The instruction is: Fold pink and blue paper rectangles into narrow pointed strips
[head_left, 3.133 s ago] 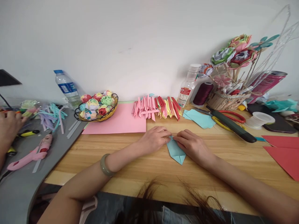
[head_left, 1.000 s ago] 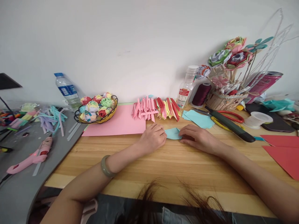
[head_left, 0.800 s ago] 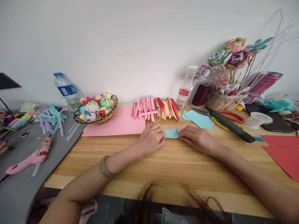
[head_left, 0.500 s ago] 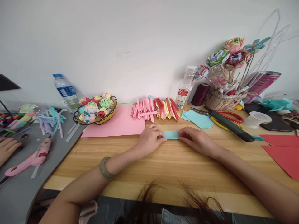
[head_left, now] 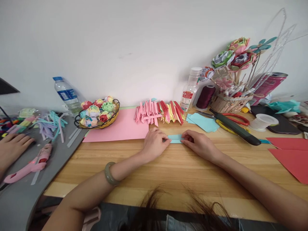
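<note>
A small strip of light blue paper (head_left: 175, 139) lies on the wooden table, with a crease line running along its length. My left hand (head_left: 156, 141) pinches its left end, fingers closed. At the other end, my right hand (head_left: 197, 143) grips the paper between thumb and fingers. Just behind my hands stands a row of folded paper pieces (head_left: 158, 112) in pink, red and yellow. Several loose light blue sheets (head_left: 203, 122) rest beyond my right hand.
A pink sheet (head_left: 115, 133) lies under a basket of paper flowers (head_left: 98, 114). Rightward are a dark green-handled cutter (head_left: 237, 128), scissors (head_left: 243, 119), white spool (head_left: 264, 122) and red paper (head_left: 288, 160). Another person's hand (head_left: 18, 146) is by a pink glue gun (head_left: 31, 166) at left.
The blue strip now shows a lengthwise fold, and my right hand has shifted slightly left. The other person's hand has moved right, further into view.
</note>
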